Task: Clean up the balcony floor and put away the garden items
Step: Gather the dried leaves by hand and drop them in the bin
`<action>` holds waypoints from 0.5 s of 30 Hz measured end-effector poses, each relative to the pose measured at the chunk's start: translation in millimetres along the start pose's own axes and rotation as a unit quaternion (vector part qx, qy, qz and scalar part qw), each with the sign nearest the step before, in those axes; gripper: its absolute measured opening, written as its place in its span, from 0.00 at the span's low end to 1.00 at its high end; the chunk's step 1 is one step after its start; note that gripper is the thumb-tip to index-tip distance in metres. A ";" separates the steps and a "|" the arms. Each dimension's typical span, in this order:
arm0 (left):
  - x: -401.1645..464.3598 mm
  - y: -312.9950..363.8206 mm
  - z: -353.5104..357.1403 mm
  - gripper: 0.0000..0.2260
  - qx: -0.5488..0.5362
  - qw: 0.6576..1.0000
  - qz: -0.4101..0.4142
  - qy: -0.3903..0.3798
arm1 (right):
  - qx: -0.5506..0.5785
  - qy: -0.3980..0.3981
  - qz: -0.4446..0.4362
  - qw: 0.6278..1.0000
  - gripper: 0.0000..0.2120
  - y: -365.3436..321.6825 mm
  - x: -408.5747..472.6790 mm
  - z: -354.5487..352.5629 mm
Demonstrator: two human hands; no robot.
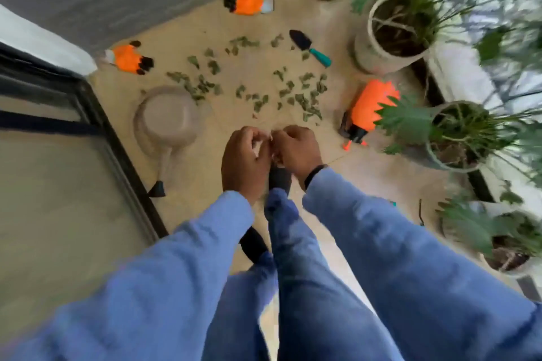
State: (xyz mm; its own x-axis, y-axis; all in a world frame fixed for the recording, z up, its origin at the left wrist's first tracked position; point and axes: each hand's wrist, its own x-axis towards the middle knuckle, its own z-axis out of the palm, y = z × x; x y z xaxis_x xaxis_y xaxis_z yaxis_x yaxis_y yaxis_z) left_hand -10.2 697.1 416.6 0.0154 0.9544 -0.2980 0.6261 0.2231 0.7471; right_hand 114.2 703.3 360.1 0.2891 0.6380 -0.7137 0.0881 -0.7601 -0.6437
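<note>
My left hand [245, 161] and my right hand [296, 152] meet in front of me above the floor, fingers curled and knuckles touching. Between the fingertips they pinch a small pale thing [272, 141], too blurred to name. Beyond the hands, several dry green leaves [258, 88] lie scattered over the beige tiles. One orange glove [130, 59] lies at the left and another orange glove [247, 1] by the far wall. A trowel [309, 47] with a teal handle lies to the right of the leaves. An orange spray bottle [371, 107] lies on its side.
A brown watering can [167, 123] stands left of the hands, its spout toward me. Several potted plants [401, 29] line the right edge beside a black rail. A black-framed glass door [96, 132] borders the left, and a grey wall is at the back. My legs and dark socks are below the hands.
</note>
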 end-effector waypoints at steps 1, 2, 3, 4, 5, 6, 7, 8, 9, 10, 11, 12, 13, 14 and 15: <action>22.2 -20.7 15.4 0.12 0.032 0.999 0.013 -0.018 | -0.004 0.001 0.001 1.000 0.14 3.4 27.2 6.4; 48.2 -45.6 32.8 0.12 0.064 0.997 0.027 -0.035 | -0.007 -0.004 0.011 1.000 0.13 4.2 57.9 11.1; 71.6 -70.3 49.3 0.12 0.093 0.994 0.041 -0.050 | -0.011 -0.007 0.025 1.000 0.12 11.7 91.4 13.0; 92.5 -92.9 63.0 0.13 0.119 0.989 0.060 -0.069 | -0.022 0.001 0.034 0.999 0.13 20.1 120.9 13.5; 116.2 -121.0 80.4 0.14 0.149 0.982 0.079 -0.091 | -0.036 0.012 0.046 0.998 0.12 32.1 159.1 16.3; 138.2 -147.6 95.3 0.15 0.175 0.973 0.096 -0.114 | -0.052 0.020 0.048 0.997 0.11 45.3 198.3 15.5; 159.4 -174.2 109.2 0.16 0.199 0.964 0.109 -0.135 | -0.075 0.023 0.062 0.995 0.10 60.7 235.5 13.4; 178.8 -198.4 121.2 0.17 0.217 0.958 0.117 -0.148 | -0.106 0.029 0.071 0.991 0.09 76.4 268.6 8.0; 195.1 -219.8 130.0 0.18 0.230 0.953 0.124 -0.150 | -0.126 0.042 0.081 0.988 0.09 86.2 293.0 1.6; 214.4 -243.5 141.2 0.20 0.241 0.950 0.130 -0.149 | -0.137 0.061 0.089 0.985 0.11 94.4 319.5 -3.2; 231.9 -265.2 151.4 0.22 0.255 0.945 0.139 -0.149 | -0.135 0.084 0.084 0.984 0.13 98.7 338.8 -7.0; 249.0 -288.2 163.6 0.25 0.275 0.938 0.149 -0.151 | -0.149 0.101 0.075 0.981 0.14 106.1 360.9 -9.7; 263.0 -308.2 173.7 0.28 0.300 0.927 0.161 -0.156 | -0.181 0.116 0.059 0.975 0.15 111.5 376.8 -11.6; 272.3 -324.0 181.8 0.30 0.323 0.917 0.175 -0.158 | -0.222 0.123 0.047 0.966 0.15 117.9 388.6 -15.0; 283.7 -339.2 193.6 0.33 0.339 0.906 0.195 -0.163 | -0.259 0.140 0.035 0.955 0.14 128.7 403.2 -18.9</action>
State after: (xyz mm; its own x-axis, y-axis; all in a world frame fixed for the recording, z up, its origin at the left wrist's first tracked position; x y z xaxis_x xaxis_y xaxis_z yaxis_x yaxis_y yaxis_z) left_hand -67.2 853.8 -36.4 0.4978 0.8012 -0.3320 0.8570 -0.3956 0.3301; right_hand 260.2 860.4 -5.3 0.5489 0.5798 -0.6021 0.4970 -0.8056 -0.3226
